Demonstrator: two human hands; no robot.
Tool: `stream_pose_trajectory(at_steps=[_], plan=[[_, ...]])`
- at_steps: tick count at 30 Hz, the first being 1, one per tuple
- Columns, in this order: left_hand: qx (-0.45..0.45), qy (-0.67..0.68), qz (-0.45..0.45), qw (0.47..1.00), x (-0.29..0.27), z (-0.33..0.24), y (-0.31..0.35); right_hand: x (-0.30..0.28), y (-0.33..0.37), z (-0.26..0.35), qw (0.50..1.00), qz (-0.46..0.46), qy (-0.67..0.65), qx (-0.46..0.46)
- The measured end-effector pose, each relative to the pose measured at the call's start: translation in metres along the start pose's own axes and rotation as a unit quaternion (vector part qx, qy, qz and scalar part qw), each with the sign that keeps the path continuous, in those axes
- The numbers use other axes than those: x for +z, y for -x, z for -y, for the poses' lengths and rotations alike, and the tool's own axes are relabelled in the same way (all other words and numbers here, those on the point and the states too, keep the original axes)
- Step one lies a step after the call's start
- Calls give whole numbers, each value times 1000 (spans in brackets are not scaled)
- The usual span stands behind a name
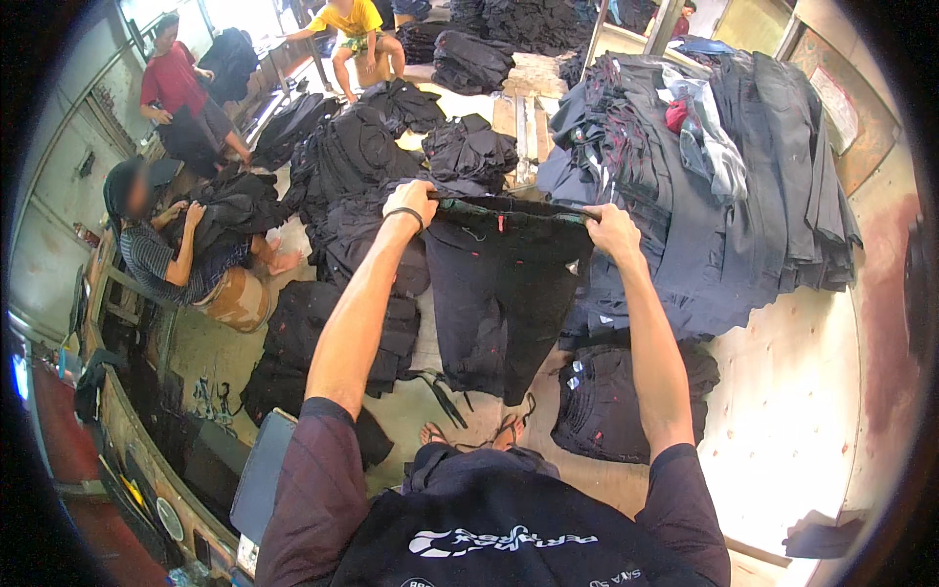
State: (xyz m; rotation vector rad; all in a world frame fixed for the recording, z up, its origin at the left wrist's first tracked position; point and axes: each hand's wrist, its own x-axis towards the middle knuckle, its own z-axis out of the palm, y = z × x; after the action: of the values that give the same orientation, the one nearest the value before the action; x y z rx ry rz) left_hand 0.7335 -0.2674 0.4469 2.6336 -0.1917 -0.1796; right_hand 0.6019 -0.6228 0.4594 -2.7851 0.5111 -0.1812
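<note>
A pair of black pants (504, 293) hangs spread out in front of me, waistband up and legs down. My left hand (411, 207) is closed on the left end of the waistband; a dark band circles that wrist. At the other end, my right hand (614, 233) grips the waistband too. A small red tag shows at the middle of the waist, and green cloth lines its inside. Below the legs, dark straps or strips of cloth (445, 399) lie near my sandalled feet.
A tall heap of dark pants (724, 186) fills the right side. Other black stacks lie on the floor at the left (323, 338) and right (602, 401). One person (166, 235) sits at the left handling dark cloth; two others are farther back.
</note>
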Motion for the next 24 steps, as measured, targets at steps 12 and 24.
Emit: stream_pose_trajectory(at_steps=[12, 24], plan=[[280, 159, -356, 877, 11, -3, 130, -42, 110, -2, 939, -289, -78, -167], [-151, 29, 320, 935, 300, 227, 297, 296, 330, -112, 864, 480, 130, -77]])
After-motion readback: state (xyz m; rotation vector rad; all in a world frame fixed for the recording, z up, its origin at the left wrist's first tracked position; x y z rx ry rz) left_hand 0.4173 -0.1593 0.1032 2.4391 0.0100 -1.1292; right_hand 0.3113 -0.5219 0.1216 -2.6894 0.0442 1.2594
